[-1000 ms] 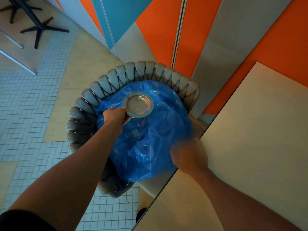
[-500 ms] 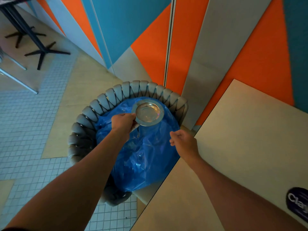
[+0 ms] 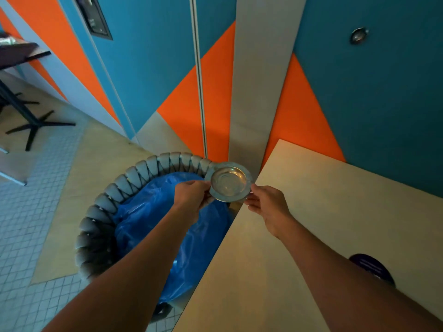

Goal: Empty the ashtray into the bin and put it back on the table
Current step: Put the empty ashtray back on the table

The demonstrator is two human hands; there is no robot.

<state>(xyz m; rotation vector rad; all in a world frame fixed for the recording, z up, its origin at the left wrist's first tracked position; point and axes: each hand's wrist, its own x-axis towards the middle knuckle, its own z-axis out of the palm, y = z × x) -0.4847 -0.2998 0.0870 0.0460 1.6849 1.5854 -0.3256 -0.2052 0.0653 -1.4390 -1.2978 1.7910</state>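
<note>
A round metal ashtray (image 3: pixel 229 181) is held upright, bowl facing up and looking empty, above the gap between the bin and the table corner. My left hand (image 3: pixel 191 195) grips its left rim. My right hand (image 3: pixel 266 203) touches its right rim with the fingertips. The bin (image 3: pixel 100 207) is a woven grey basket lined with a blue plastic bag (image 3: pixel 153 212), below and left of the ashtray. The beige table (image 3: pixel 311 224) lies to the right, its far corner just beside the ashtray.
A wall of orange, blue and grey panels (image 3: pixel 215 92) rises right behind the bin and table. A dark round sticker (image 3: pixel 371 268) sits on the table at right. A black table leg with a cross base (image 3: pixel 31 125) stands on the tiled floor at far left.
The ashtray has moved right from over the blue bag toward the table corner. My right hand came up from the table edge and met its right rim. The view has tilted upward.
</note>
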